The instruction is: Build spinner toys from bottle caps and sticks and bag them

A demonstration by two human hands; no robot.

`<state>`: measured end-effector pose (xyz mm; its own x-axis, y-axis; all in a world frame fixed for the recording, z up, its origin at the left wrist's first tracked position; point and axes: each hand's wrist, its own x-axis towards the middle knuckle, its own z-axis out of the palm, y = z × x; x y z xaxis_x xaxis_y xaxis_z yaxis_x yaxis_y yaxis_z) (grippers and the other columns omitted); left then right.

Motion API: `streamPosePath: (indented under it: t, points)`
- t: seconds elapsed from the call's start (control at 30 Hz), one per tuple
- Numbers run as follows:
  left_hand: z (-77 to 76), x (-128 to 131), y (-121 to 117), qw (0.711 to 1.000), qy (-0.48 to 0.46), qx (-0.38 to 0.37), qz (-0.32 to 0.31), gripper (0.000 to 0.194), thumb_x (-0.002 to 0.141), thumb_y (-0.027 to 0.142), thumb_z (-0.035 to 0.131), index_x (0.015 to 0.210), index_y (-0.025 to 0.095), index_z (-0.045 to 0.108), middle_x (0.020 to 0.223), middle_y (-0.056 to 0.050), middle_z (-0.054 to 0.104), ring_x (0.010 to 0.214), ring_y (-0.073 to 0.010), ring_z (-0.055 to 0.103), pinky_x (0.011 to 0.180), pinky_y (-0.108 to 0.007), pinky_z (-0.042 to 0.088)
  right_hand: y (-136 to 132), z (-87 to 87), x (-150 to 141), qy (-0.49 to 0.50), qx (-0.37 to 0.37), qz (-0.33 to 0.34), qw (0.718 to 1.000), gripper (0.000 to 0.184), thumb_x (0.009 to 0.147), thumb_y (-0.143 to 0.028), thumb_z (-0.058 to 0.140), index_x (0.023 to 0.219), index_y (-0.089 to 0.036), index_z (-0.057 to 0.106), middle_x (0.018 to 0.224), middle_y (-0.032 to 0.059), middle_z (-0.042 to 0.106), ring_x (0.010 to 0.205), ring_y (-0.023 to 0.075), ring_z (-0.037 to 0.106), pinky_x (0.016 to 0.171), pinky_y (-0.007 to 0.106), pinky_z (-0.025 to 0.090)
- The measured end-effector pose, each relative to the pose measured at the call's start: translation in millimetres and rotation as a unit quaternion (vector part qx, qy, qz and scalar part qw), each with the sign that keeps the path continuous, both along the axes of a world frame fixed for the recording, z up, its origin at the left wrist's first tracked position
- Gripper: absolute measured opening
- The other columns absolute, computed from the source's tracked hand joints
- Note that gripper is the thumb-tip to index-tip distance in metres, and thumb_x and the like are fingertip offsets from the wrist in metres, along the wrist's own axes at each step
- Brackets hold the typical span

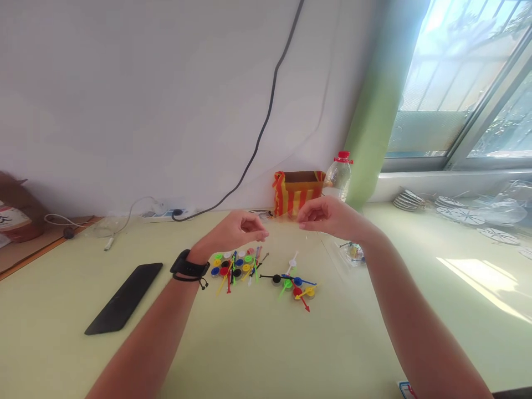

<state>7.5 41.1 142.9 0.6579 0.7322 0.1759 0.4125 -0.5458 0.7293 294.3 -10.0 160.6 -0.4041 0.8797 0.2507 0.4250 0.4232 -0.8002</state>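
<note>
My left hand point(245, 228), a black band on its wrist, is raised above the table with thumb and fingers pinched together. Whatever it pinches is too faint to make out. Facing it, my right hand point(322, 215) has its fingers closed at a clear plastic bag point(306, 235), whose see-through film barely shows. Under the left hand lies a crowded group of coloured spinner arrows on round bases point(236, 267). Closer to the middle sits a smaller cluster of spinner arrows point(297, 282) in white, black, green, blue, red and yellow.
A black flat case point(124, 299) lies at left. Behind the hands stand a striped red-yellow box point(297, 195) and a clear bottle point(338, 177) with a red cap. A small bag of spinner parts point(354, 253) lies beside my right forearm. Round white discs point(461, 215) sit by the window.
</note>
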Motion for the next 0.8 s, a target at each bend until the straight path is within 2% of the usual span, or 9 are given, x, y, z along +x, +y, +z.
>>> streamPosePath:
  t: [0.1, 0.2, 0.37, 0.5, 0.6, 0.67, 0.8]
  points:
    - [0.6, 2, -3, 1.000, -0.004, -0.022, -0.021, 0.029, 0.086, 0.046, 0.071, 0.100, 0.021, 0.078, 0.090, -0.007, 0.080, 0.084, -0.0228, 0.075, 0.071, -0.028, 0.056, -3, 1.0, -3, -0.024, 0.003, 0.027, 0.999, 0.012, 0.084, -0.029, 0.071, 0.093, -0.024, 0.076, 0.098, 0.0042, 0.077, 0.094, 0.0217, 0.072, 0.087, 0.038, 0.059]
    - [-0.9, 2, -5, 0.997, 0.002, -0.074, -0.027, 0.038, 0.089, 0.049, 0.067, 0.114, 0.022, 0.077, 0.099, -0.009, 0.081, 0.087, -0.0242, 0.076, 0.071, -0.030, 0.058, -8, 1.4, -6, -0.043, 0.001, 0.045, 0.998, 0.020, 0.087, -0.026, 0.067, 0.104, -0.025, 0.077, 0.104, 0.0043, 0.078, 0.099, 0.0220, 0.072, 0.089, 0.038, 0.059]
    - [-1.3, 4, -5, 0.992, -0.008, -0.113, -0.051, 0.043, 0.094, 0.050, 0.062, 0.128, 0.025, 0.072, 0.113, -0.008, 0.079, 0.109, -0.0252, 0.073, 0.083, -0.031, 0.058, -12, 5.8, -11, -0.064, 0.016, 0.050, 0.997, 0.030, 0.090, -0.035, 0.068, 0.118, -0.027, 0.076, 0.115, 0.0046, 0.077, 0.102, 0.0248, 0.072, 0.091, 0.040, 0.058]
    - [3.9, 10, -11, 0.989, -0.033, -0.103, -0.101, 0.039, 0.095, 0.047, 0.063, 0.127, 0.027, 0.073, 0.118, -0.007, 0.077, 0.117, -0.0265, 0.068, 0.097, -0.039, 0.055, -13, 6.9, -12, -0.069, -0.016, 0.164, 0.984, 0.050, 0.092, -0.040, 0.069, 0.141, -0.035, 0.062, 0.138, 0.0023, 0.067, 0.125, 0.0248, 0.064, 0.106, 0.040, 0.052]
    - [4.5, 15, -16, 0.988, -0.030, -0.089, -0.126, 0.034, 0.096, 0.046, 0.062, 0.123, 0.029, 0.075, 0.115, -0.005, 0.077, 0.119, -0.0273, 0.065, 0.102, -0.041, 0.052, -10, 1.1, -11, -0.077, -0.069, 0.233, 0.967, 0.062, 0.090, -0.041, 0.072, 0.149, -0.035, 0.053, 0.152, 0.0031, 0.055, 0.136, 0.0250, 0.056, 0.112, 0.041, 0.047]
    - [1.9, 16, -16, 0.988, -0.021, -0.089, -0.122, 0.035, 0.097, 0.046, 0.060, 0.126, 0.031, 0.073, 0.120, -0.004, 0.075, 0.121, -0.0271, 0.063, 0.101, -0.040, 0.052, -5, -4.6, -12, -0.070, -0.096, 0.263, 0.957, 0.065, 0.090, -0.043, 0.073, 0.150, -0.033, 0.051, 0.157, 0.0045, 0.049, 0.139, 0.0252, 0.052, 0.112, 0.040, 0.046]
    - [-2.1, 12, -14, 0.987, -0.015, -0.112, -0.110, 0.043, 0.097, 0.049, 0.059, 0.139, 0.038, 0.063, 0.139, -0.002, 0.066, 0.132, -0.0274, 0.057, 0.102, -0.039, 0.051, 6, -15.1, -18, -0.032, -0.121, 0.313, 0.941, 0.073, 0.088, -0.055, 0.071, 0.153, -0.032, 0.046, 0.160, 0.0063, 0.045, 0.146, 0.0256, 0.045, 0.115, 0.040, 0.042]
